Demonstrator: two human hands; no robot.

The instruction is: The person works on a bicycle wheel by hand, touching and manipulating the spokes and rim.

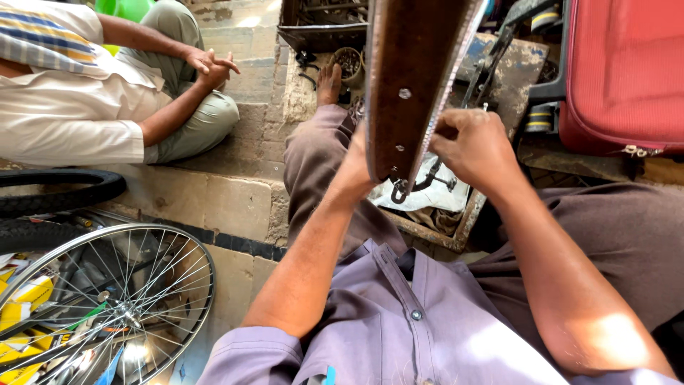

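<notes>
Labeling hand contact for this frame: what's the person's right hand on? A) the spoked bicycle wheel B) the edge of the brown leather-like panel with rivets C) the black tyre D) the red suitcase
B: the right hand grips the edge of the upright brown panel, with the left hand behind its other side; the bicycle wheel and red suitcase lie apart, untouched.

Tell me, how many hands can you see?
4. The left hand and right hand hold the brown bag. Another person's two hands, top left, are clasped together. More may be hidden.
</notes>
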